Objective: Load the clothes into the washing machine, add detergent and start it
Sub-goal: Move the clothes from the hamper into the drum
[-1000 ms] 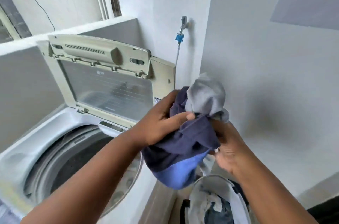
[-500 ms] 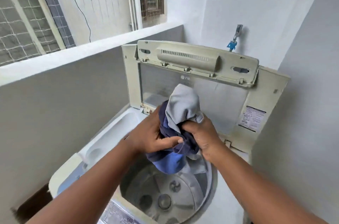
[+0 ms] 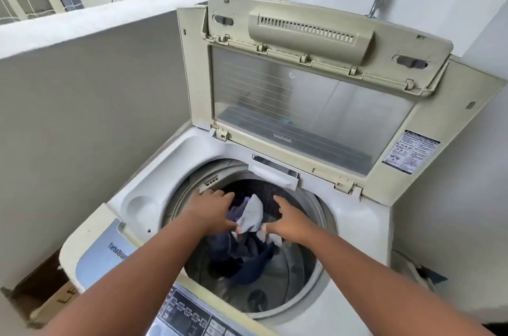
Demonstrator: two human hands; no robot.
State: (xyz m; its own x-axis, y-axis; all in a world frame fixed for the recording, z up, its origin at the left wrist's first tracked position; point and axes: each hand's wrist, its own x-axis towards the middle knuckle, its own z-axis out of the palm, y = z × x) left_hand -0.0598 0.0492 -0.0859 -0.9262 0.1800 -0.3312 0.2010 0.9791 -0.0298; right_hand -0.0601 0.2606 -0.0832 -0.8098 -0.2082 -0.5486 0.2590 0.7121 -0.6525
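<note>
Both grips spread open over the drum: left hand and right hand flank the clothes, thumbs touching grey cloth. One dark-and-grey bundle hangs inside the single washer, its one lid upright.

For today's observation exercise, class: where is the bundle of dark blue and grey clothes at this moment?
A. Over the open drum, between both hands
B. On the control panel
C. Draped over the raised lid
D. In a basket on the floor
A: the clothes hang over the open drum between the left hand and right hand, whose fingers are spread.
</note>
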